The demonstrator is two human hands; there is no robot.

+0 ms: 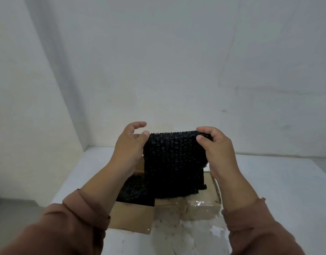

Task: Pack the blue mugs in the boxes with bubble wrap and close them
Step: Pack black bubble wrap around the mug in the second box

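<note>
Rust-brown sleeves [75, 219] enter from the bottom edge, which cuts off both of them, and the forearms reach forward and up over a white table [272, 183]. Just beyond the cuffs sit two brown cardboard boxes side by side. The open box [131, 218] on the left is lined with dark bubble wrap [134, 192] that hides whatever lies under it. The taped box [201, 207] on the right shows glossy tape across its top. Above them hangs a black bubble wrap sheet [174, 162], knobbly and matte, its lower edge covering the far parts of both boxes. The left hand [131, 144] holds the sheet's upper left corner, thumb on the front, forefinger curled free above; the fingers behind are hidden. The right hand [215, 144] pinches the upper right corner, fingers curled over the top edge. Behind is a plain pale wall [177, 61].
</note>
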